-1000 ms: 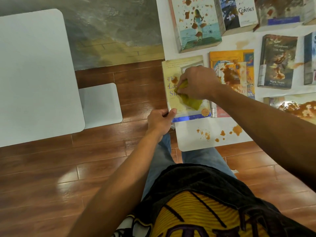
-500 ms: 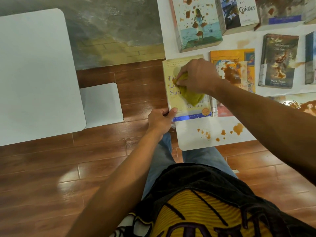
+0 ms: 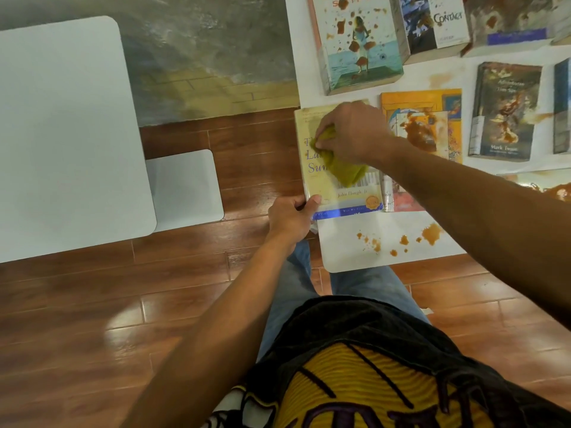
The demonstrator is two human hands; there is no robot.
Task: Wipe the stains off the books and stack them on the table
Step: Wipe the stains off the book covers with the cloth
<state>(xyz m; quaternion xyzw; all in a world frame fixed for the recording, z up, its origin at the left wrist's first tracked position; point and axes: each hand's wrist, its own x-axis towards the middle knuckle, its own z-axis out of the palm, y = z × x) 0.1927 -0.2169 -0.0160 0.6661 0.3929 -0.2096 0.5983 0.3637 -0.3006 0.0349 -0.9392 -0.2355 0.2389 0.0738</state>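
A pale yellow book (image 3: 321, 193) lies at the left edge of the white table (image 3: 370, 257). My right hand (image 3: 355, 131) grips a yellow-green cloth (image 3: 343, 168) and presses it on the book's cover. My left hand (image 3: 290, 217) pinches the book's lower left corner, thumb on top. Stained books lie around: an orange one (image 3: 432, 118) just right, a beach-cover one (image 3: 358, 47) behind, a dark one (image 3: 503, 112) further right.
A second white table (image 3: 61, 134) stands to the left, with its white base plate (image 3: 185, 186) on the wooden floor. Brown stains (image 3: 401, 239) spot the near table edge. More stained books (image 3: 438, 26) lie at the back right.
My right hand has slid the cloth up and to the left across the yellow book's cover. My left hand keeps the same hold on the corner.
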